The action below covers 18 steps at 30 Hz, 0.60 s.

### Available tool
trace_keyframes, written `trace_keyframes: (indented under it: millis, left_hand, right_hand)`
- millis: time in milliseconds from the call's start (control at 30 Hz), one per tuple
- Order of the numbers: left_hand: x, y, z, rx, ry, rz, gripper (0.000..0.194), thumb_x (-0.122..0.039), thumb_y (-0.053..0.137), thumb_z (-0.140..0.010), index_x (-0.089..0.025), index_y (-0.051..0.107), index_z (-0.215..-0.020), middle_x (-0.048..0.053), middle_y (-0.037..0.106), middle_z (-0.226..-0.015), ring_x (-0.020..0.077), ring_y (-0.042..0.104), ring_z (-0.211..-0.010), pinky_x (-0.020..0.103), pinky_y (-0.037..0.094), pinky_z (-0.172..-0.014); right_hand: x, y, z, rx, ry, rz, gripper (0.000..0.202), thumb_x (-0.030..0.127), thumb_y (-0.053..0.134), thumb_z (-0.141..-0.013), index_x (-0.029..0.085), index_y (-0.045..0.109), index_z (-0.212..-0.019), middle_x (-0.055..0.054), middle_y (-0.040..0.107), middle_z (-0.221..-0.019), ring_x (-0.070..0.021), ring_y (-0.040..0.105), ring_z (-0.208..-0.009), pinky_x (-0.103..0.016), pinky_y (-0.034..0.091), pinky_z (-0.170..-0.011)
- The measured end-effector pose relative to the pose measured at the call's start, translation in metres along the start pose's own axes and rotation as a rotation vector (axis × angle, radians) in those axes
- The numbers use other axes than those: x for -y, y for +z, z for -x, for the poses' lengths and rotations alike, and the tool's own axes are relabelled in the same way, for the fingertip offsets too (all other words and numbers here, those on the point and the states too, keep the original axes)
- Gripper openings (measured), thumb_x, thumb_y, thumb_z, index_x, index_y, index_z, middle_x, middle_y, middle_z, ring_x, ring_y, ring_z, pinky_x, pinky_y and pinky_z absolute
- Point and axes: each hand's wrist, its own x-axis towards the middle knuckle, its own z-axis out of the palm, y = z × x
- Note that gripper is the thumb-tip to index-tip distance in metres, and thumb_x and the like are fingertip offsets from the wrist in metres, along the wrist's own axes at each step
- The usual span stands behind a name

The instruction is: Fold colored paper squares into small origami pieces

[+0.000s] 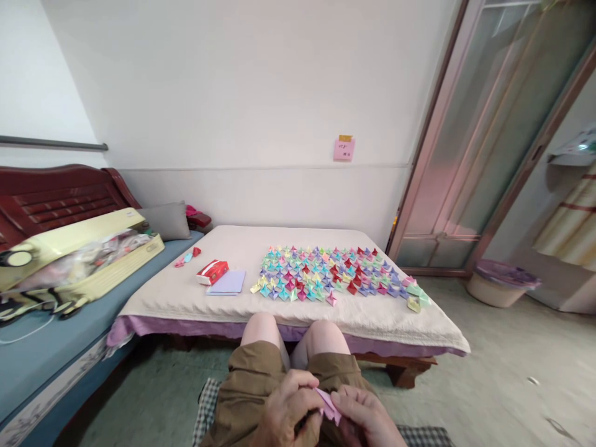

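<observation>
Low in the view, over my lap, my left hand [292, 406] and my right hand [361, 410] pinch a small folded piece of pink paper [328, 406] between them. The left fingers are curled and grip its left side; the right thumb and fingers press on its right side. Part of the paper is covered by the fingers. Beyond my knees, many small folded paper figures [316, 273] in several colours stand in close rows on the cloth-covered table [186, 305]. To their left lies a stack of lilac paper sheets [228, 283].
A red tissue pack [212, 272] touches the paper stack, with small coloured pieces [187, 257] farther left. An open yellow case [139, 254] lies on the blue bench [88, 292]. At right stand a bin [498, 288] and a glass sliding door [470, 143]. A pink note [343, 151] hangs on the wall.
</observation>
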Motion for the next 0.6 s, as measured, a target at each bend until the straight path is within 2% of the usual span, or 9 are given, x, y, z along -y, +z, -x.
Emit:
trace_keyframes:
  millis: [133,200,267,300,400,500,600]
  left_hand:
    - [0.004,0.000,0.001,0.016,0.039,-0.082,0.021,-0.006,0.057,-0.085,-0.020,0.064,-0.098,0.010,0.068,-0.096,0.0175,0.071,-0.084,0.022,0.057,-0.075]
    - [0.005,-0.001,0.002,0.018,0.053,-0.112,0.018,-0.009,0.058,-0.087,-0.020,0.064,-0.100,0.010,0.069,-0.092,0.0175,0.071,-0.081,0.022,0.056,-0.073]
    - [0.005,-0.002,0.002,0.003,0.046,-0.114,0.017,-0.009,0.057,-0.088,-0.019,0.064,-0.099,0.009,0.070,-0.088,0.0173,0.070,-0.078,0.022,0.056,-0.070]
    - [0.005,-0.003,0.002,-0.004,0.037,-0.106,0.015,-0.008,0.056,-0.089,-0.019,0.063,-0.097,0.009,0.070,-0.086,0.0175,0.070,-0.077,0.023,0.055,-0.069]
    - [0.005,-0.003,0.001,-0.009,-0.003,-0.063,0.014,-0.008,0.053,-0.090,-0.018,0.062,-0.094,0.009,0.069,-0.083,0.0182,0.068,-0.076,0.024,0.054,-0.068]
    - [0.004,-0.003,-0.001,-0.001,-0.101,0.005,0.013,-0.010,0.051,-0.092,-0.017,0.062,-0.091,0.008,0.068,-0.081,0.0175,0.066,-0.074,0.024,0.053,-0.067]
    - [0.004,-0.002,0.000,0.011,-0.182,0.051,0.015,-0.013,0.049,-0.093,-0.015,0.063,-0.089,0.008,0.066,-0.080,0.0170,0.066,-0.073,0.024,0.052,-0.067]
  right_hand:
    - [-0.003,0.003,0.002,0.009,0.000,0.049,0.051,0.059,0.075,-0.067,0.020,0.046,-0.050,0.010,0.038,-0.034,-0.0038,0.020,-0.030,-0.021,0.008,-0.036]
    - [0.001,0.006,0.006,-0.011,-0.026,0.186,0.054,0.066,0.063,-0.074,0.021,0.046,-0.050,0.010,0.035,-0.033,-0.0050,0.020,-0.030,-0.023,0.008,-0.037]
    - [0.009,0.007,0.012,-0.059,-0.114,0.380,0.057,0.067,0.049,-0.084,0.020,0.048,-0.052,0.008,0.036,-0.036,-0.0070,0.025,-0.033,-0.023,0.013,-0.038]
    - [0.014,0.008,0.015,-0.096,-0.193,0.473,0.055,0.064,0.046,-0.088,0.020,0.050,-0.054,0.007,0.039,-0.039,-0.0085,0.031,-0.036,-0.023,0.018,-0.040]
    - [0.025,0.004,0.024,-0.132,-0.474,0.766,0.035,0.050,0.054,-0.088,0.019,0.060,-0.073,0.003,0.056,-0.059,-0.0141,0.050,-0.053,-0.023,0.039,-0.051]
    - [0.030,0.000,0.026,-0.077,-0.639,1.037,0.014,0.033,0.058,-0.088,0.022,0.065,-0.093,0.000,0.064,-0.073,-0.0154,0.056,-0.058,-0.024,0.045,-0.054]
    - [0.029,0.001,0.024,-0.014,-0.801,1.185,0.010,0.020,0.058,-0.088,0.024,0.065,-0.095,-0.001,0.068,-0.081,-0.0156,0.062,-0.066,-0.022,0.050,-0.061]
